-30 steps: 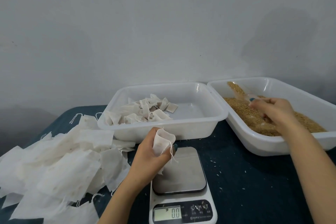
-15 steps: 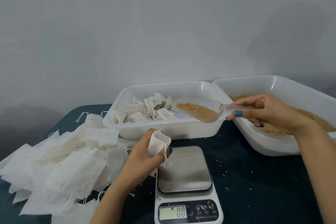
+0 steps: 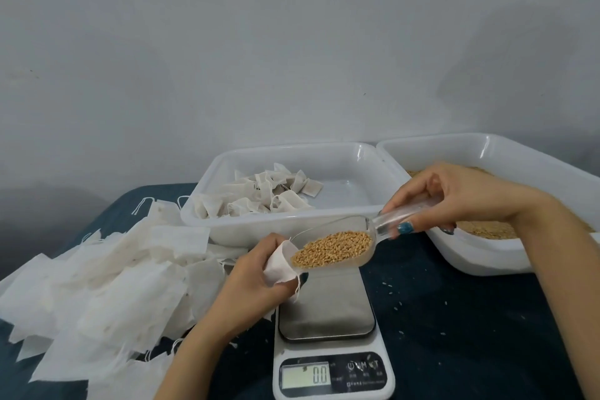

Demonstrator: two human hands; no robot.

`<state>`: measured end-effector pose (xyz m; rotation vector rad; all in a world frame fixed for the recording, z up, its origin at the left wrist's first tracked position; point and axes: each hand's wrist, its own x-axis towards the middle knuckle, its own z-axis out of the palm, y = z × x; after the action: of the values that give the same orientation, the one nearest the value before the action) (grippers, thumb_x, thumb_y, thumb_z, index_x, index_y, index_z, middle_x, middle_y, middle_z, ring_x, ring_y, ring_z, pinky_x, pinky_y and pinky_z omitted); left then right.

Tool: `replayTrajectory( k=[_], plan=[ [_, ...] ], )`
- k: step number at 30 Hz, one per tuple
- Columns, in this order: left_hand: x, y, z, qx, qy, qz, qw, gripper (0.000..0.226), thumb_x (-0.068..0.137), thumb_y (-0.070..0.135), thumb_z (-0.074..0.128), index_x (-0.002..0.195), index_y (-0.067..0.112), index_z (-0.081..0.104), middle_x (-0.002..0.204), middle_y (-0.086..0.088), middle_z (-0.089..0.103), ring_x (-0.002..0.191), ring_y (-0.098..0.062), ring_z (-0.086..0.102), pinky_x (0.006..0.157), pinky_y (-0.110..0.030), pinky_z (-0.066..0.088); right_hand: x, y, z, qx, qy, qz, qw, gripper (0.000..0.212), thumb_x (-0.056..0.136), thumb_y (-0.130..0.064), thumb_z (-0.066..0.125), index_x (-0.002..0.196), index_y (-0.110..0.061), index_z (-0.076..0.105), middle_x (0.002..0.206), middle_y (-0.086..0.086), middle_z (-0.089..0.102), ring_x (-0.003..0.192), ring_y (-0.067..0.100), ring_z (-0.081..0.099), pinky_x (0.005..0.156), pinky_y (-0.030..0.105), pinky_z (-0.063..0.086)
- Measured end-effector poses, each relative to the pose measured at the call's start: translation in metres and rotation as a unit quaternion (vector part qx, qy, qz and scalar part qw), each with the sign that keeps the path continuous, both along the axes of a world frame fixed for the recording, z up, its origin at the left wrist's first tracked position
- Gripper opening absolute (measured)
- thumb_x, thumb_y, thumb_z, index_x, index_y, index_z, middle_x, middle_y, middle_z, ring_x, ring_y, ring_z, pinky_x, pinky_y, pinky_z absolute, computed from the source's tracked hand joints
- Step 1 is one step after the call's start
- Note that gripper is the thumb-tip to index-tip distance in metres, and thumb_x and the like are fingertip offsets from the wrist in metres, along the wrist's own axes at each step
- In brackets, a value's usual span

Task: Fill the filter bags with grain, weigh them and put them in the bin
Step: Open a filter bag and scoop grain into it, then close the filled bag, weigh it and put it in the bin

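Right hand has brought one scoop to one bag.

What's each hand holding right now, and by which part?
Left hand grips an open filter bag around its body. Right hand pinches the clear scoop by its handle, grain in its bowl.

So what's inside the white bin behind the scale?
Small filled filter bags heaped in the left half of the bin; the floor to their right shows bare. The bin's near wall hides the front strip of floor, and the right hand covers its front-right corner.
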<state>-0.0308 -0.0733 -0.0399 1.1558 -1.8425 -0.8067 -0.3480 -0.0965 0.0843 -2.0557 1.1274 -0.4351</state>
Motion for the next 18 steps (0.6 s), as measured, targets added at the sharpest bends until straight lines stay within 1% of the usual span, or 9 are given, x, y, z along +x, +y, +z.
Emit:
replayTrajectory(
  k=[2,3,5,6,8,11,13,15,18],
  plan=[
    [-0.002,0.001,0.001,0.003,0.001,-0.006,1.000,0.031,0.075,0.027,0.071,0.104,0.029,0.060,0.094,0.005,0.069,0.084,-0.014,0.065,0.077,-0.042,0.055,0.004,0.000,0.008,-0.004,0.011,0.011,1.000,0.021,0.082,-0.025,0.079,0.101,-0.035,0.078,0.078,-0.002,0.072,0.057,0.004,0.050,0.049,0.017,0.041],
    [-0.003,0.002,0.000,0.003,0.002,-0.015,1.000,0.030,0.076,0.029,0.072,0.103,0.030,0.060,0.093,0.005,0.069,0.083,-0.013,0.065,0.076,-0.041,0.055,0.006,0.000,0.013,-0.008,0.016,0.017,1.000,0.021,0.082,-0.026,0.079,0.101,-0.035,0.078,0.079,-0.001,0.073,0.056,0.003,0.050,0.049,0.016,0.040],
    [-0.007,0.004,0.000,0.006,0.007,-0.038,0.999,0.026,0.080,0.036,0.073,0.101,0.031,0.059,0.093,0.005,0.070,0.080,-0.012,0.066,0.074,-0.040,0.057,0.009,0.001,0.021,-0.016,0.025,0.026,0.999,0.022,0.079,-0.032,0.081,0.100,-0.036,0.078,0.083,0.004,0.074,0.055,0.001,0.049,0.048,0.016,0.039],
    [-0.009,0.006,0.000,0.010,0.010,-0.047,0.999,0.024,0.081,0.039,0.072,0.099,0.032,0.059,0.092,0.005,0.070,0.078,-0.012,0.067,0.073,-0.041,0.058,0.011,0.000,0.025,-0.018,0.030,0.028,0.999,0.024,0.076,-0.037,0.080,0.100,-0.036,0.078,0.084,0.005,0.074,0.054,0.001,0.048,0.047,0.016,0.038],
    [-0.013,0.008,0.000,0.016,0.017,-0.059,0.998,0.023,0.082,0.039,0.073,0.097,0.031,0.059,0.092,0.004,0.070,0.077,-0.012,0.066,0.074,-0.047,0.059,0.015,0.000,0.033,-0.024,0.044,0.035,0.998,0.031,0.069,-0.048,0.078,0.098,-0.038,0.078,0.080,0.002,0.074,0.052,0.002,0.047,0.047,0.016,0.038],
    [-0.015,0.009,0.000,0.021,0.030,-0.063,0.997,0.026,0.082,0.035,0.073,0.100,0.023,0.060,0.090,0.000,0.069,0.076,-0.017,0.066,0.072,-0.053,0.058,0.021,0.000,0.043,-0.040,0.054,0.045,0.997,0.033,0.067,-0.052,0.079,0.096,-0.038,0.078,0.078,-0.003,0.074,0.051,0.001,0.046,0.047,0.015,0.038],
    [-0.016,0.009,0.002,0.018,0.033,-0.058,0.998,0.028,0.081,0.036,0.073,0.099,0.019,0.059,0.086,-0.001,0.068,0.072,-0.017,0.064,0.070,-0.050,0.058,0.024,-0.001,0.050,-0.055,0.058,0.044,0.996,0.031,0.067,-0.051,0.079,0.096,-0.038,0.078,0.082,-0.006,0.076,0.052,-0.001,0.048,0.047,0.012,0.037],
    [-0.017,0.010,0.003,0.013,0.039,-0.060,0.997,0.023,0.081,0.035,0.073,0.096,0.024,0.059,0.085,0.002,0.066,0.069,-0.012,0.061,0.065,-0.039,0.055,0.028,-0.001,0.056,-0.065,0.070,0.045,0.994,0.030,0.068,-0.049,0.080,0.095,-0.037,0.078,0.086,-0.006,0.076,0.053,-0.001,0.049,0.047,0.012,0.037],
    [-0.017,0.012,0.005,0.016,0.051,-0.070,0.996,0.018,0.082,0.030,0.072,0.095,0.032,0.060,0.085,0.007,0.065,0.068,-0.006,0.058,0.062,-0.031,0.052,0.034,-0.002,0.062,-0.069,0.075,0.049,0.994,0.021,0.073,-0.036,0.085,0.092,-0.032,0.076,0.086,-0.004,0.076,0.055,-0.001,0.053,0.049,0.012,0.040]
  ],
)
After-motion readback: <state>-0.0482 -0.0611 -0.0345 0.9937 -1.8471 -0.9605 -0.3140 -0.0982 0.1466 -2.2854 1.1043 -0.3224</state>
